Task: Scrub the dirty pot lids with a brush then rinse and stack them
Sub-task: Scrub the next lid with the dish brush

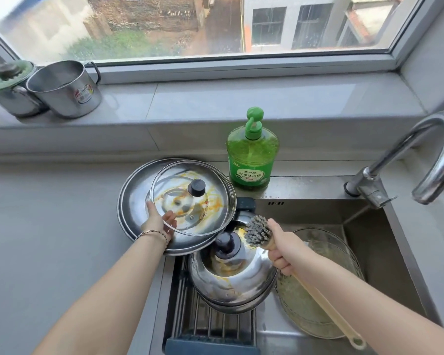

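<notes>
Barely begun, I'd say: my left hand (pixel 159 221) grips the stained glass lid (pixel 190 201) by its rim, my right hand (pixel 282 252) holds the brush (pixel 257 233), and the near steel lid (pixel 241 280) looks unwashed too.

The grey countertop (pixel 49 226) carries 1 wide steel lid (pixel 131 201), which overhangs the left rim of the sink (pixel 369 226). A green detergent bottle (pixel 251 160) stands on the steel ledge behind the basin. A slatted rack (pixel 210 326) spans the basin (left side) and bears a domed steel lid (pixel 241 280). Glass lids (pixel 308 311) lean in the basin at right. 2 steel pots (pixel 64 90) sit on the windowsill (pixel 215 103).
</notes>
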Motion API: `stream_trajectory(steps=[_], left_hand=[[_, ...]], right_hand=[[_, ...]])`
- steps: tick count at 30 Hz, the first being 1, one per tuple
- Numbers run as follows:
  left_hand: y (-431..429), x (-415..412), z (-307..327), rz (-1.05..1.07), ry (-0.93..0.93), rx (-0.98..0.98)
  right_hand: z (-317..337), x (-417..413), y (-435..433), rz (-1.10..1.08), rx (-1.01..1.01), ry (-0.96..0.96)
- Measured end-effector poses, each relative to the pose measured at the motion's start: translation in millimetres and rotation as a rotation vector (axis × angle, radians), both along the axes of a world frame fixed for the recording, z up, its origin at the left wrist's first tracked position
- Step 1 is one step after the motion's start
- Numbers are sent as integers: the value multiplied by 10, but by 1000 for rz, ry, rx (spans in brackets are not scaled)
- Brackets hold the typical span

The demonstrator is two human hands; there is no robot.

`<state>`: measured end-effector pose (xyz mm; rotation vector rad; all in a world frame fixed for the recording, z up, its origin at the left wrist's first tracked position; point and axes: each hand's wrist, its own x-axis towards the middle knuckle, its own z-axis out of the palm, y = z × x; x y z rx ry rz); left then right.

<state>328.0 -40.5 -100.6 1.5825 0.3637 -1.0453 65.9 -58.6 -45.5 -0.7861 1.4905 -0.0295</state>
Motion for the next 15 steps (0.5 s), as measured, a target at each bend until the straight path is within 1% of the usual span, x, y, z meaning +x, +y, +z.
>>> stream_trajectory(steps=[3,7,9,11,13,15], left_hand=[[-19,-50,13,50,-57,-15],[-71,-167,94,-86,-204,27],[-85,-283,200,-74,-165,-72],[-91,-438,370,-92,-175,-163],[-69,-606,567,-91,-261,-206],[6,-749,772,-92,-344,-206]], right_hand=[[27,-34,26,4,-5,2],[96,-113,87,0,-25,-4],[148,-151,132,-10,-24,-20],[216,-193,177,-21,-26,-38],[281,-252,219,-13,-39,-65],[350,-335,252,-6,-67,-95]])
